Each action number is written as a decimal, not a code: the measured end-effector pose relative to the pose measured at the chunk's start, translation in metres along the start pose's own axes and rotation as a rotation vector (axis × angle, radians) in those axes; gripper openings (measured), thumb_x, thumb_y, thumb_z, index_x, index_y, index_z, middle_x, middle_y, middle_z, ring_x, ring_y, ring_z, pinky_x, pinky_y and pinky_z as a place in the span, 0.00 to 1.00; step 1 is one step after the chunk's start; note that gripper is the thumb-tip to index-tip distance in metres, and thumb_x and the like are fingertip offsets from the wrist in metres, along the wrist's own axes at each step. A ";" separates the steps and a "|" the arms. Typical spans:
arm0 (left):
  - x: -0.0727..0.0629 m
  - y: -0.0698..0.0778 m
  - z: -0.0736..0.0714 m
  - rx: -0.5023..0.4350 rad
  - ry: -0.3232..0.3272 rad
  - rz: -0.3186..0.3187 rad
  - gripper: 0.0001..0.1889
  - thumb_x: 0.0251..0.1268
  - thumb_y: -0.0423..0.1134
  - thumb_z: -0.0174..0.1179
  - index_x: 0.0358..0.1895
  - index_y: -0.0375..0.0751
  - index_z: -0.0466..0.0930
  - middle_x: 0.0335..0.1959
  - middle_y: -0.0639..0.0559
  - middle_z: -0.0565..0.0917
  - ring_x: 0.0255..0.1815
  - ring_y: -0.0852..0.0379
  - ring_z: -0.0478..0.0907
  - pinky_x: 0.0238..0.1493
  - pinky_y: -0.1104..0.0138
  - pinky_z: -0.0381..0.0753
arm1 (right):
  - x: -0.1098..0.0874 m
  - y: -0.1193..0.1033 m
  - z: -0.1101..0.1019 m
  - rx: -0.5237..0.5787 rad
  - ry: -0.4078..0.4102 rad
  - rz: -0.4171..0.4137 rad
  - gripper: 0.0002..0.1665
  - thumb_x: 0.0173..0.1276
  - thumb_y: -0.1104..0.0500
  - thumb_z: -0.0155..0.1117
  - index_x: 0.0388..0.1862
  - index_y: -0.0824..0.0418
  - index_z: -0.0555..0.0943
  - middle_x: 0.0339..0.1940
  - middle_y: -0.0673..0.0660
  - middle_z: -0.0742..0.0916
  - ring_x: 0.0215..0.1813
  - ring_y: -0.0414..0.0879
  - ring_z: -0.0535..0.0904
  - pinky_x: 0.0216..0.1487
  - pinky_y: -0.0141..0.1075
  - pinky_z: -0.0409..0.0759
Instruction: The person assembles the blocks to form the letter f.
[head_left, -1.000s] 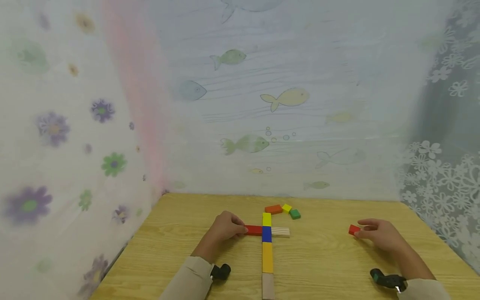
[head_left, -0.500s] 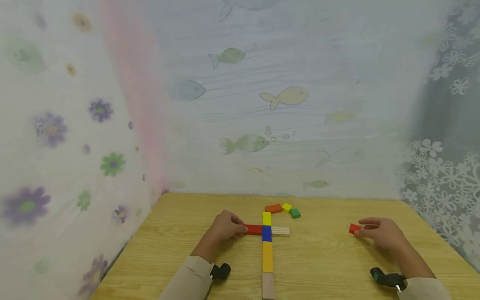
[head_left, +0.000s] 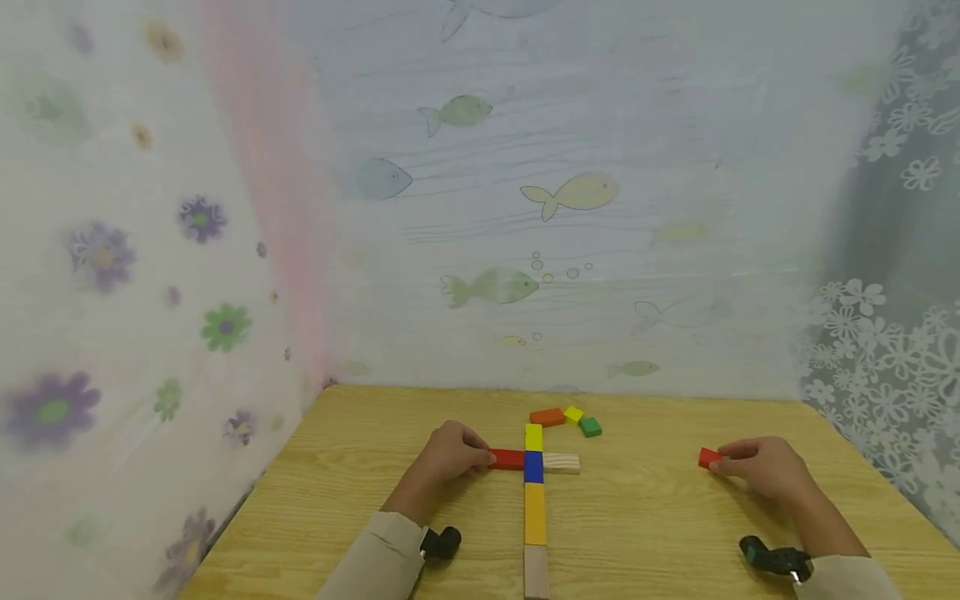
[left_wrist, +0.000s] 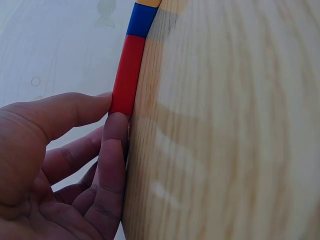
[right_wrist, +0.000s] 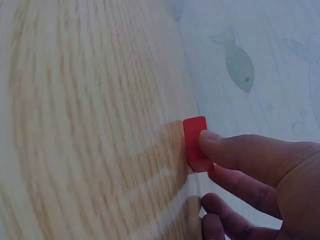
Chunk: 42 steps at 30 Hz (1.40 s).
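Note:
My left hand [head_left: 450,454] pinches the outer end of a long red block [head_left: 507,459] with thumb and fingertips; the block lies on the table. Its other end meets a blue block [head_left: 533,467], which is in a straight row with a yellow block [head_left: 533,437], an orange-yellow block [head_left: 535,514] and a plain wood block [head_left: 536,572]. On the blue block's right side is a pale wood block [head_left: 561,462]. Well to the right, my right hand [head_left: 765,468] holds a small red block [right_wrist: 196,142] between thumb and index finger, at the table surface.
Behind the row lie an orange-red block [head_left: 547,417], a small yellow block [head_left: 573,415] and a green block [head_left: 591,427]. The wooden table [head_left: 637,533] ends at a back curtain [head_left: 480,208] printed with fish. Flowered curtains hang on both sides.
My right index finger has come down closer to the small red block. My left hand and the joined blocks stay where they were.

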<state>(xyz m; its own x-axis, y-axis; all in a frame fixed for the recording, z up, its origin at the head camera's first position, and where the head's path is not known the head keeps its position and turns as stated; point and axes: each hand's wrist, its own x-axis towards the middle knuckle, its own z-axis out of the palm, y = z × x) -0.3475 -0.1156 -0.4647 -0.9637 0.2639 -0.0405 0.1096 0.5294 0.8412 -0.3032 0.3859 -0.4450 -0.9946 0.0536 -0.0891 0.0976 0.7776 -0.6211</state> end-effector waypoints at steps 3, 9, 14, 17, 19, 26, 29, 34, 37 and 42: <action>0.002 -0.001 0.001 -0.003 -0.002 0.000 0.09 0.64 0.40 0.73 0.40 0.38 0.91 0.31 0.51 0.89 0.31 0.56 0.85 0.37 0.63 0.88 | 0.000 0.001 0.000 0.000 -0.003 0.000 0.39 0.64 0.40 0.75 0.61 0.70 0.83 0.57 0.74 0.85 0.56 0.70 0.80 0.51 0.57 0.81; 0.002 -0.001 0.001 0.004 -0.004 0.003 0.08 0.63 0.40 0.73 0.39 0.40 0.92 0.30 0.52 0.89 0.31 0.56 0.85 0.36 0.64 0.88 | -0.001 0.002 -0.001 0.003 -0.007 -0.014 0.38 0.63 0.43 0.77 0.60 0.70 0.83 0.57 0.73 0.85 0.55 0.67 0.81 0.50 0.55 0.82; 0.001 0.002 0.000 -0.003 -0.003 -0.003 0.08 0.63 0.40 0.73 0.39 0.39 0.91 0.30 0.51 0.89 0.30 0.55 0.85 0.37 0.63 0.88 | 0.000 0.003 -0.001 0.005 -0.001 -0.014 0.35 0.64 0.45 0.76 0.59 0.69 0.84 0.57 0.71 0.86 0.56 0.68 0.81 0.51 0.56 0.81; 0.002 0.002 -0.001 -0.005 -0.005 -0.003 0.08 0.63 0.40 0.73 0.39 0.39 0.91 0.30 0.51 0.89 0.31 0.56 0.86 0.37 0.63 0.88 | 0.000 0.004 -0.001 0.001 0.008 -0.011 0.34 0.66 0.45 0.75 0.60 0.69 0.84 0.57 0.73 0.85 0.57 0.69 0.80 0.51 0.56 0.80; 0.003 0.002 0.000 -0.001 -0.006 -0.006 0.08 0.63 0.40 0.73 0.39 0.39 0.91 0.30 0.51 0.89 0.30 0.56 0.86 0.37 0.63 0.88 | -0.001 0.004 -0.001 -0.007 0.017 -0.011 0.34 0.67 0.45 0.73 0.61 0.69 0.83 0.59 0.74 0.84 0.58 0.71 0.79 0.52 0.58 0.80; 0.003 0.004 0.000 -0.009 -0.003 -0.015 0.08 0.62 0.40 0.73 0.38 0.40 0.91 0.30 0.51 0.89 0.30 0.56 0.85 0.36 0.63 0.88 | -0.003 0.003 -0.003 -0.035 0.045 -0.019 0.36 0.71 0.42 0.69 0.63 0.70 0.82 0.61 0.76 0.83 0.60 0.76 0.76 0.54 0.62 0.78; 0.004 0.005 0.000 -0.010 -0.003 -0.017 0.07 0.63 0.40 0.73 0.37 0.40 0.91 0.30 0.52 0.89 0.30 0.56 0.85 0.36 0.64 0.88 | -0.003 0.001 -0.003 -0.040 0.054 -0.031 0.36 0.71 0.41 0.69 0.62 0.70 0.82 0.59 0.75 0.84 0.60 0.74 0.77 0.54 0.61 0.79; 0.003 0.003 0.000 -0.011 -0.002 -0.016 0.07 0.62 0.40 0.73 0.37 0.39 0.91 0.30 0.51 0.89 0.30 0.56 0.86 0.36 0.63 0.89 | -0.003 -0.001 -0.002 -0.040 0.067 -0.052 0.38 0.71 0.40 0.69 0.63 0.70 0.82 0.59 0.73 0.85 0.59 0.73 0.78 0.53 0.60 0.80; 0.002 0.002 0.000 -0.013 -0.001 -0.020 0.08 0.62 0.40 0.73 0.38 0.39 0.91 0.30 0.50 0.89 0.30 0.56 0.86 0.36 0.63 0.89 | -0.002 -0.003 -0.001 -0.037 0.079 -0.067 0.38 0.71 0.39 0.69 0.63 0.70 0.81 0.59 0.73 0.85 0.60 0.73 0.78 0.53 0.59 0.80; 0.002 0.000 0.000 -0.017 -0.005 -0.024 0.08 0.63 0.40 0.73 0.38 0.39 0.91 0.30 0.50 0.89 0.30 0.55 0.86 0.36 0.63 0.89 | -0.001 -0.005 0.002 -0.033 0.106 -0.096 0.37 0.72 0.40 0.68 0.63 0.69 0.82 0.60 0.73 0.84 0.61 0.72 0.79 0.53 0.59 0.81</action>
<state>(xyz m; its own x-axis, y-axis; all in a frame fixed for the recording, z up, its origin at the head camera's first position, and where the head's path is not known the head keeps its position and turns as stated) -0.3496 -0.1148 -0.4648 -0.9649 0.2550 -0.0634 0.0821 0.5218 0.8491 -0.3023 0.3805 -0.4430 -0.9977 0.0426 0.0528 0.0027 0.8027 -0.5964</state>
